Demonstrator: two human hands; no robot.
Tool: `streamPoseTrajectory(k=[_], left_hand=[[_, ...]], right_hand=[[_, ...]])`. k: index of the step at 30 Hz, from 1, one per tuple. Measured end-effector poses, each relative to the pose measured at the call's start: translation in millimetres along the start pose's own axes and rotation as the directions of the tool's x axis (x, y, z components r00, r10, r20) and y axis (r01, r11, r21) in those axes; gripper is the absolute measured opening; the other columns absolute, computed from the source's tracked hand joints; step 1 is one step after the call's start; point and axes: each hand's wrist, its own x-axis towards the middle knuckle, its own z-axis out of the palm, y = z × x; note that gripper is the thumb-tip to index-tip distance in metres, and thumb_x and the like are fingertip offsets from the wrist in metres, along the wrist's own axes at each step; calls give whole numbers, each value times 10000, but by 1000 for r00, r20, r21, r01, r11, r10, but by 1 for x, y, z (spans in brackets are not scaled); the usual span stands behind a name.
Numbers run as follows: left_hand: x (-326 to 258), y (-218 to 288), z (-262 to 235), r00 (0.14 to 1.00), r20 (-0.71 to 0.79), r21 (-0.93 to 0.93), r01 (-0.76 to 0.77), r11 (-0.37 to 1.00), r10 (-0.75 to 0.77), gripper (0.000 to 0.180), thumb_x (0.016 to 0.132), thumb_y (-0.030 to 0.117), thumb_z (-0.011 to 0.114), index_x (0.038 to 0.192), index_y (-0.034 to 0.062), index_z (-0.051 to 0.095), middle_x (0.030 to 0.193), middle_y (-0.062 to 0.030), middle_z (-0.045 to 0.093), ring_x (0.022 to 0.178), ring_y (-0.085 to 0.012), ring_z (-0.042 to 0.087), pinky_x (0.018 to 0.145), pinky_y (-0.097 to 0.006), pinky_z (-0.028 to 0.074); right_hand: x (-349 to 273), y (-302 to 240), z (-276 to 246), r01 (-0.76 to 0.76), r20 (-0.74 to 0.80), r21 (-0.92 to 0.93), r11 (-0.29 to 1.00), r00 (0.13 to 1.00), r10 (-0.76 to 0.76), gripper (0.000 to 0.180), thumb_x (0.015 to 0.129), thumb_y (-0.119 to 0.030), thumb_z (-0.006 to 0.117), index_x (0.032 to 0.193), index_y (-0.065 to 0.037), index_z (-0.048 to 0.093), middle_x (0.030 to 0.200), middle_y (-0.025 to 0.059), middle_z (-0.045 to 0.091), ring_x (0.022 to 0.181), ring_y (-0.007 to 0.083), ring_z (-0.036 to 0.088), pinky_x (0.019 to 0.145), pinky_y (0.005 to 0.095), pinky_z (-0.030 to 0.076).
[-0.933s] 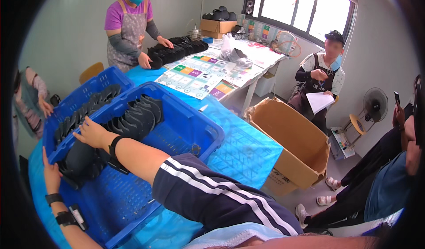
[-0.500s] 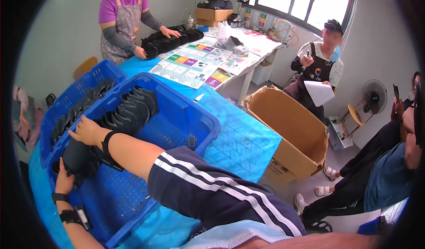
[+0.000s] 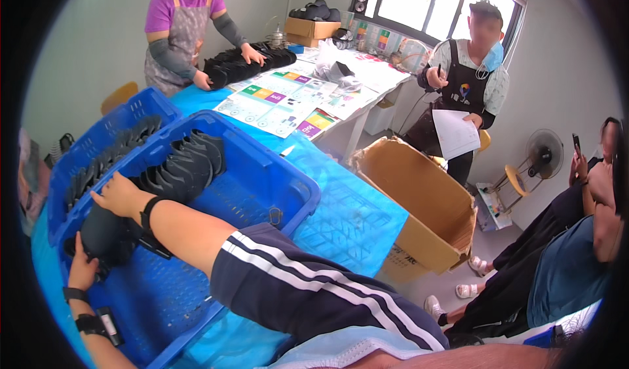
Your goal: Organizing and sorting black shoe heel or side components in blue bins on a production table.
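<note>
Both my hands are inside the near blue plastic crate, at its left end. Between them is a dark curved, cup-like piece, with more dark pieces bunched beneath it. My right hand rests over its far side, fingers bent around the edge. My left hand grips its near side, thumb toward the crate's middle. What the fingertips press on is partly hidden. A nested row of similar black curved pieces leans along the crate's far wall, beyond my right forearm.
A second blue crate with black pieces adjoins on the left. An open cardboard box stands right of the blue-covered table. Across it, a co-worker handles black pieces. Another person holds paper; others stand at right.
The whole view has shifted slightly. My hands keep nearly the same places on the dark piece. The person with the paper stands more upright and has lowered the sheet's angle.
</note>
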Motion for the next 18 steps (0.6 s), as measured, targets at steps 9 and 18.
streamPoseTrajectory(k=[9, 18], left_hand=[[6, -32, -12, 998, -12, -94, -58, 994, 57, 824, 745, -118, 411, 1397, 183, 7, 819, -70, 527, 578, -111, 470, 529, -240, 401], [-4, -2, -1, 998, -56, -76, 7, 997, -11, 777, 754, -76, 450, 1393, 124, 57, 801, -61, 515, 605, -108, 468, 556, -242, 415]], right_hand=[[18, -1, 6, 16, 75, -18, 1000, 997, -15, 423, 852, -229, 378, 1267, -150, 408, 1076, 95, 571, 967, 246, 546, 800, 401, 344], [11, -2, 6, 6, 58, -33, 999, 998, -4, 413, 850, -224, 375, 1254, -152, 423, 1016, 87, 596, 904, 237, 567, 763, 380, 356]])
